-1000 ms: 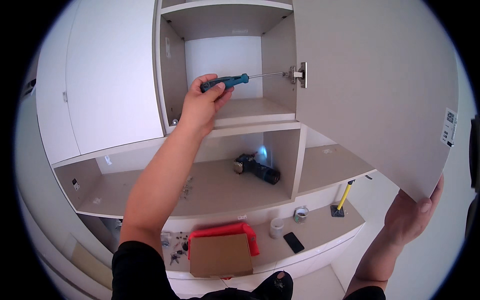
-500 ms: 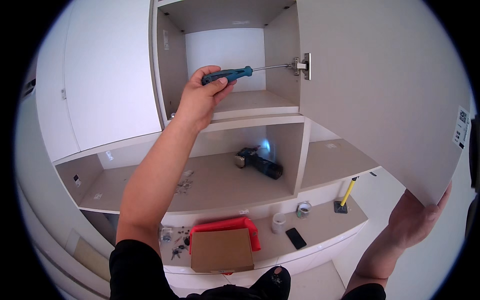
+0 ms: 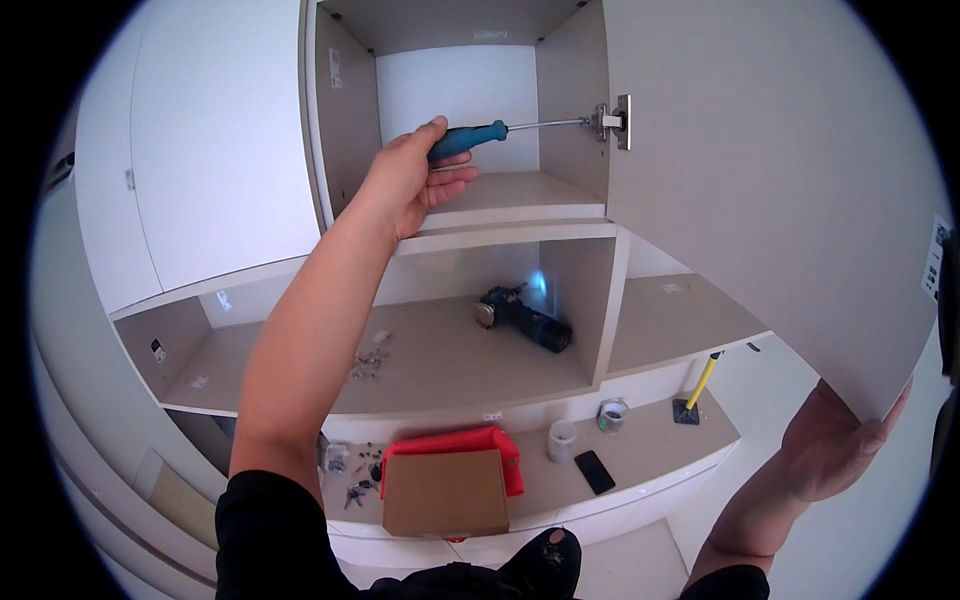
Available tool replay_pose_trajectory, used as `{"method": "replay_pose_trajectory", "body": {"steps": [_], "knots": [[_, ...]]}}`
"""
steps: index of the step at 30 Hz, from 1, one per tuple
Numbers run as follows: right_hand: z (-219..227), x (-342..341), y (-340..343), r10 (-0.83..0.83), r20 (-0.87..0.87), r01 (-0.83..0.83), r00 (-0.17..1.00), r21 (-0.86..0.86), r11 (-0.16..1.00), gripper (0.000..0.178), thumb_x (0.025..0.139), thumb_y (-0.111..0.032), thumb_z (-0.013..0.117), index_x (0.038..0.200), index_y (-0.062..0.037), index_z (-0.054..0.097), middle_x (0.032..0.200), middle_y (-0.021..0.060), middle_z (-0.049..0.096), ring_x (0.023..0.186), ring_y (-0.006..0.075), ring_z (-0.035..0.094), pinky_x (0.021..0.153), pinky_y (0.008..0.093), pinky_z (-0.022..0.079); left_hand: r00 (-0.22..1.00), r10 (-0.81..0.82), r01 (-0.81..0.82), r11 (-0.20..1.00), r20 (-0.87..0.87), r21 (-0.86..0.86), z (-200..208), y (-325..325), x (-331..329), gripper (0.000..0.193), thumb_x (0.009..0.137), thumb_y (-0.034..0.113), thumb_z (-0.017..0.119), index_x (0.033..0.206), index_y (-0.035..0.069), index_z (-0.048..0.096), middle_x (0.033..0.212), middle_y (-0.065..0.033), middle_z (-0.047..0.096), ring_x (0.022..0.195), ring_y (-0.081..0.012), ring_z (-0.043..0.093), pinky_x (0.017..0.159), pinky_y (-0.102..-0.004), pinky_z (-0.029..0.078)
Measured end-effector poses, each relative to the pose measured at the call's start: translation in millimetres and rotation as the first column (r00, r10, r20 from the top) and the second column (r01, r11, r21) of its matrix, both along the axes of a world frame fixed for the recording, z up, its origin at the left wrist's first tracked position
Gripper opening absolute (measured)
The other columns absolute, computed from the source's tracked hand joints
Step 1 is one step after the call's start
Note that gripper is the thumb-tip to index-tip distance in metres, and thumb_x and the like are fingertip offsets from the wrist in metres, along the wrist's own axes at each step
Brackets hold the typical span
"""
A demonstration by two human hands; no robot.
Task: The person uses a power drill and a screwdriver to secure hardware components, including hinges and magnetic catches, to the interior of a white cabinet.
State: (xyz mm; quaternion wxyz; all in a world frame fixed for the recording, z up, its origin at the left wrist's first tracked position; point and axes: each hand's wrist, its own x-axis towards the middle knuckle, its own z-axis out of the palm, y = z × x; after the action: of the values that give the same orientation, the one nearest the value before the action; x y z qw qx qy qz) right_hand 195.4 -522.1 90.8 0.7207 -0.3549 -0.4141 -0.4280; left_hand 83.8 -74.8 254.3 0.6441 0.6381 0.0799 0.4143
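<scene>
A teal-handled screwdriver (image 3: 470, 139) is gripped in my left hand (image 3: 415, 172), its shaft pointing right. Its tip meets the metal hinge (image 3: 608, 122) that joins the cabinet's side wall to the open cabinet door (image 3: 760, 170). My thumb lies along the top of the handle, and the lower fingers are partly loosened beneath it. At the lower right, my right hand (image 3: 830, 445) is wrapped around the bottom corner of the door, supporting it; the fingers behind the panel are partly hidden.
A cordless drill (image 3: 525, 318) with its light on lies on the middle shelf (image 3: 450, 375), near scattered small hardware (image 3: 370, 362). Lower down are a cardboard box (image 3: 445, 492), a red case (image 3: 510, 465), a phone (image 3: 594, 471), two tubs and a yellow-handled hammer-like tool (image 3: 700, 390).
My left hand's grip on the screwdriver has shifted, with the thumb now on top and the handle turned. The view has moved slightly. My right hand stays at the door's corner.
</scene>
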Motion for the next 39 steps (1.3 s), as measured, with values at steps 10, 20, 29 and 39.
{"method": "replay_pose_trajectory", "body": {"steps": [10,20,29,39], "knots": [[-5.9,6.0,-12.8,-0.028,0.07,0.034,0.997,-0.095,0.995,0.084,0.1,-0.064,0.058,0.161,-0.0099,0.037,0.158,0.0143,0.046,0.149,0.0323,0.044,0.122,0.0536,0.037,1.0,0.001,-0.002,1.0,-0.02,-0.006,1.1,2.6,4.6,0.03,0.107,0.04,0.064,0.114,0.01,0.062,0.085,-0.0077,0.07,0.065,-0.0108,0.063,0.058,-0.0227,0.055],[-4.5,-5.2,-11.2,-0.001,0.024,0.003,1.0,-0.077,0.997,0.086,0.096,-0.063,0.066,0.158,-0.0098,0.038,0.155,0.0128,0.047,0.148,0.0332,0.045,0.121,0.0547,0.04,0.99,-0.119,0.116,0.992,0.076,0.043,-8.3,8.4,4.2,0.026,0.109,0.024,0.063,0.132,0.012,0.06,0.102,-0.01,0.071,0.076,-0.0099,0.061,0.066,-0.0234,0.056],[-2.8,-48.6,30.4,-0.011,-0.033,0.01,0.999,-0.055,0.998,0.106,0.088,-0.071,0.073,0.161,-0.0078,0.032,0.158,0.0159,0.044,0.147,0.0343,0.046,0.122,0.0534,0.038,0.988,0.056,-0.093,0.957,0.142,0.274,-19.6,-10.5,-8.7,0.026,0.108,0.023,0.066,0.129,0.01,0.061,0.099,-0.0074,0.07,0.069,-0.0102,0.056,0.059,-0.0255,0.048],[43.7,-111.7,162.8,-0.076,0.693,0.492,0.717,-0.426,0.759,0.073,0.075,-0.022,0.085,0.142,-0.0028,0.06,0.148,0.0265,0.058,0.137,0.048,0.056,0.112,0.0584,0.046,0.926,-0.017,0.26,0.754,-0.377,0.603,-262.2,4.3,-216.3,0.034,0.095,0.022,0.08,0.124,0.008,0.068,0.113,-0.0091,0.071,0.1,-0.0191,0.069,0.089,-0.0358,0.055]]}}
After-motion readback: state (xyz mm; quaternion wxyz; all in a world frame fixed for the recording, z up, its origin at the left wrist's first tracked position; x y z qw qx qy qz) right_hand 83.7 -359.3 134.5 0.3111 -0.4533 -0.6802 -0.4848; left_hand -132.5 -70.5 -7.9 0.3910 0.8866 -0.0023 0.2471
